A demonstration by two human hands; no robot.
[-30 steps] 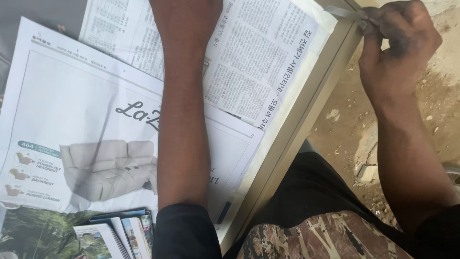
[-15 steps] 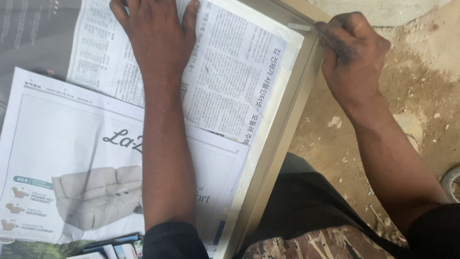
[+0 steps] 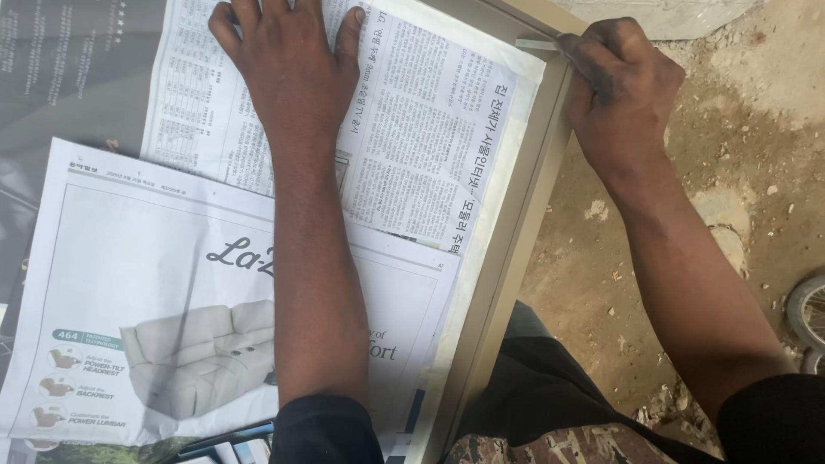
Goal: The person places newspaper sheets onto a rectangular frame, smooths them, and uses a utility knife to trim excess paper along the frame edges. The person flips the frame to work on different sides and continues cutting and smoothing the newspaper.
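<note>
Two hands at work. Right hand (image 3: 620,90) pinches strip of tape (image 3: 537,43) at frame (image 3: 507,258) corner. Left hand (image 3: 288,64), fingers spread flat, presses newspaper (image 3: 421,146) just left of tape. Sofa advert sheet (image 3: 155,318) nearer body. Dirt ground (image 3: 687,241) right of grip.

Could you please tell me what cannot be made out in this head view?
- Right hand fingertips: curled over the tape strip, grip hidden.
- Left hand fingertips: cut off by the top edge.
- Frame surface: covered by newspaper.
- Wheel: cut off at right edge.
</note>
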